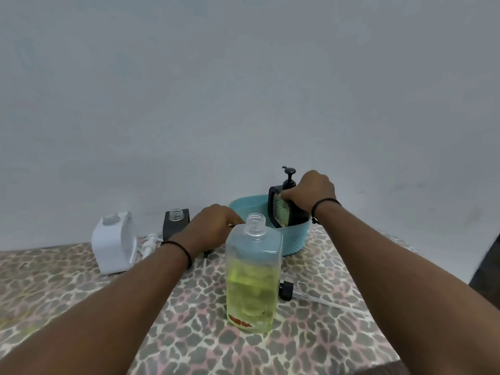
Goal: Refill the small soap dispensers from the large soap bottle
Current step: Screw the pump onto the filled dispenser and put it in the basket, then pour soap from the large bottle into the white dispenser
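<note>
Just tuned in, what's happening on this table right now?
A person is refilling soap dispensers. The right hand grips a black dispenser with its pump on, holding it in the teal basket. The left hand reaches behind the large soap bottle, which stands uncapped and about half full. A white dispenser and a second black one stand open.

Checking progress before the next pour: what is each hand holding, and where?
The right hand grips the black pump dispenser by its top, in the teal basket. The left hand is curled, but what it holds cannot be told.
</note>
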